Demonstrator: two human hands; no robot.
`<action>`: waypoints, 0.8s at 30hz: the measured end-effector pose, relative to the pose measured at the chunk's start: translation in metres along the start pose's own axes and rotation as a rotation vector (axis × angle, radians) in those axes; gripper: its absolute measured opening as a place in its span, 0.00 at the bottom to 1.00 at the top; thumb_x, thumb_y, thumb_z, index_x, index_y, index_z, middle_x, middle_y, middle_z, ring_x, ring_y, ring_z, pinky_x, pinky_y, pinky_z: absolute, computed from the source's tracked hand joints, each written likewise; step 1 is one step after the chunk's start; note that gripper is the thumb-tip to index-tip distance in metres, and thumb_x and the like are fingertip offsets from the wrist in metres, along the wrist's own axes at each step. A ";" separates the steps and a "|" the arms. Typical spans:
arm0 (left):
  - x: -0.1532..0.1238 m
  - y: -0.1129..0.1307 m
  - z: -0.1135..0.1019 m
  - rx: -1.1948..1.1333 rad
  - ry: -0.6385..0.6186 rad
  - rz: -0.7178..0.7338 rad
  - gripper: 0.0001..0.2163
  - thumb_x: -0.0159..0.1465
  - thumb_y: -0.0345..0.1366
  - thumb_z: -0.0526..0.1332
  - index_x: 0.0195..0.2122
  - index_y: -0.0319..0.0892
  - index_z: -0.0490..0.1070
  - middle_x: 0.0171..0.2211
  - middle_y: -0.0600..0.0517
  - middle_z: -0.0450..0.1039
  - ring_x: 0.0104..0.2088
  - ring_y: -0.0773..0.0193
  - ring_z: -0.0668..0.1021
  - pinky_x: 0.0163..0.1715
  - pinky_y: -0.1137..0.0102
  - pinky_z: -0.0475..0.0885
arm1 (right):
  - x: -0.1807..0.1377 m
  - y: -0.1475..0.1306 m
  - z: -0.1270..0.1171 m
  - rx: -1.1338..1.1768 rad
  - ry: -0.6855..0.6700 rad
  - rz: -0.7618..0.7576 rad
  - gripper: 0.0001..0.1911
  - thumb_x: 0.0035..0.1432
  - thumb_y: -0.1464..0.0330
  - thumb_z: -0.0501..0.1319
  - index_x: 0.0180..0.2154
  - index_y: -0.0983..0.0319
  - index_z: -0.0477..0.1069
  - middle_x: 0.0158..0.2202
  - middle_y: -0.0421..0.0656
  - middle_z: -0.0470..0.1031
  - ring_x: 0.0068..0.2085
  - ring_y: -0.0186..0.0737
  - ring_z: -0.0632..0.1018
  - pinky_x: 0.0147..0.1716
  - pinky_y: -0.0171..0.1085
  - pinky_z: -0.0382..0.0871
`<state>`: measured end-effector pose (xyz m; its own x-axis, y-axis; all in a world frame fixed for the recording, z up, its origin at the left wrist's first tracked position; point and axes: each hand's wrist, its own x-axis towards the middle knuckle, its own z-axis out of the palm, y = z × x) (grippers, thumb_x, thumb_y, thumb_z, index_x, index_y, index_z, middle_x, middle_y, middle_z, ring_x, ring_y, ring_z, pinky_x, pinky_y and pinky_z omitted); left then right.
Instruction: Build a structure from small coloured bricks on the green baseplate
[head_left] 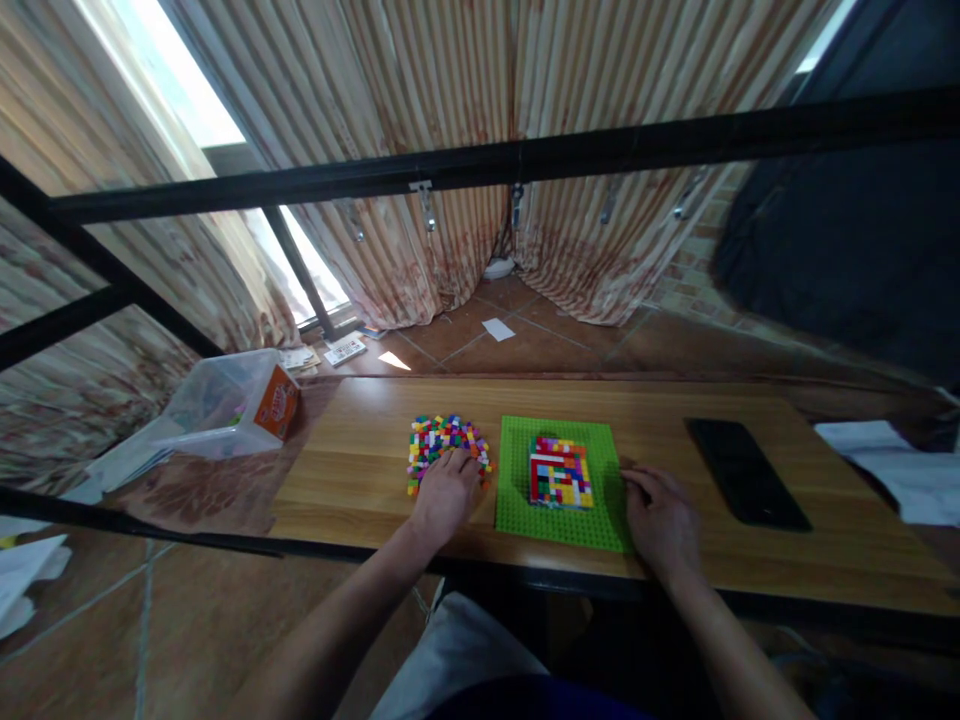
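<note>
A green baseplate (551,520) lies on the wooden desk (352,470), with a patch of red, yellow, blue and pink small bricks (559,472) built on its middle. To its left is a heap of loose coloured bricks (442,440). My left hand (444,495) rests palm down on the near edge of that heap, fingers curled into the bricks; what they hold, if anything, is hidden. My right hand (661,518) lies on the desk at the baseplate's right edge, fingers loosely bent toward the plate.
A black phone (746,470) lies on the desk to the right, with white papers (892,465) beyond it. A clear plastic box with an orange label (232,400) lies tipped at the left. A black metal frame (525,160) crosses overhead, curtains behind.
</note>
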<state>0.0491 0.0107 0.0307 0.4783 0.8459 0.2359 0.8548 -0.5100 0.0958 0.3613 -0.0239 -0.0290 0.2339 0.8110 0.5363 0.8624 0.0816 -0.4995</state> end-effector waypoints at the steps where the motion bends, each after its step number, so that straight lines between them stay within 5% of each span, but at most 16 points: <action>1: 0.003 0.002 -0.002 -0.032 0.017 0.007 0.08 0.66 0.30 0.54 0.39 0.41 0.73 0.40 0.47 0.72 0.41 0.58 0.73 0.43 0.64 0.71 | 0.000 0.000 0.000 0.000 0.002 0.000 0.15 0.58 0.66 0.52 0.34 0.63 0.77 0.39 0.50 0.77 0.42 0.45 0.76 0.46 0.46 0.71; 5: 0.024 0.013 -0.010 -0.210 0.074 0.049 0.09 0.68 0.33 0.53 0.39 0.43 0.73 0.40 0.49 0.72 0.43 0.61 0.74 0.45 0.66 0.70 | -0.001 0.000 0.001 0.008 0.007 0.013 0.15 0.58 0.66 0.52 0.34 0.63 0.76 0.39 0.50 0.77 0.42 0.45 0.76 0.46 0.46 0.70; 12: 0.069 0.028 -0.010 -0.380 -0.005 0.076 0.06 0.65 0.35 0.58 0.36 0.44 0.75 0.35 0.52 0.74 0.38 0.64 0.76 0.41 0.71 0.70 | 0.000 -0.004 0.000 0.035 0.009 0.038 0.15 0.58 0.66 0.52 0.34 0.63 0.76 0.39 0.50 0.77 0.42 0.46 0.76 0.45 0.46 0.70; 24: 0.085 0.029 -0.009 -0.411 -0.038 0.016 0.04 0.61 0.35 0.62 0.32 0.44 0.76 0.32 0.52 0.74 0.34 0.64 0.76 0.37 0.71 0.70 | 0.001 -0.008 -0.002 0.045 0.011 0.042 0.14 0.59 0.67 0.52 0.34 0.61 0.76 0.38 0.49 0.76 0.41 0.45 0.75 0.45 0.46 0.70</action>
<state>0.1125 0.0665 0.0619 0.5049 0.8384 0.2056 0.6988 -0.5368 0.4727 0.3557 -0.0248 -0.0234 0.2742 0.8080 0.5214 0.8307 0.0741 -0.5517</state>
